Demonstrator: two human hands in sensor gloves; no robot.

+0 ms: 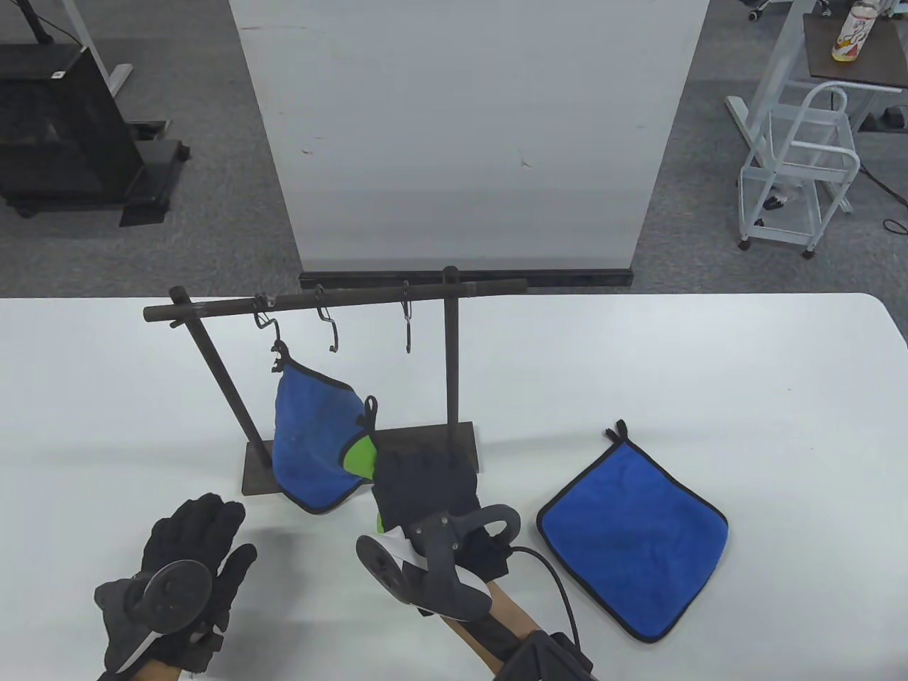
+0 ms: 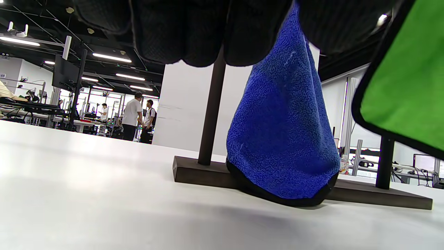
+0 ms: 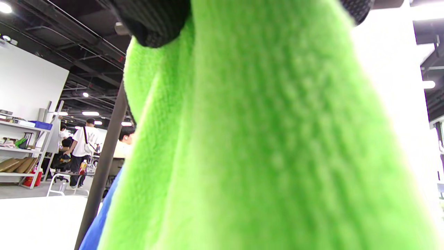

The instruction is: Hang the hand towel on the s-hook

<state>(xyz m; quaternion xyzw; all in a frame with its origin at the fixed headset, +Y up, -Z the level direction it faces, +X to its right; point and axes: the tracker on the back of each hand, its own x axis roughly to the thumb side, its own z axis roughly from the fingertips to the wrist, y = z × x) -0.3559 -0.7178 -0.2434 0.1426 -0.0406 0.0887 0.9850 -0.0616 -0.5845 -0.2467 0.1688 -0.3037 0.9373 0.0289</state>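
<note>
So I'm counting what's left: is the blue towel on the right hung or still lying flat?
Lying flat: the blue towel is spread on the table, right of the rack.

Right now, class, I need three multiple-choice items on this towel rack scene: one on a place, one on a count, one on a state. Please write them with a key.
1. Where does the flat blue towel lie?
A. on the table right of the rack
B. over the rack's bar
C. under the left hand

2. How many hooks hang on the rack?
A. one
B. three
C. five

3. What is the right hand doing?
A. resting flat on the table
B. holding a green towel
C. gripping the rack's post

Key: 1 A, it lies spread on the table beside the rack's base. 2 B, three hooks show on the bar, the leftmost carrying the hung blue towel. 3 B, green cloth hangs from its fingers in the right wrist view.
</note>
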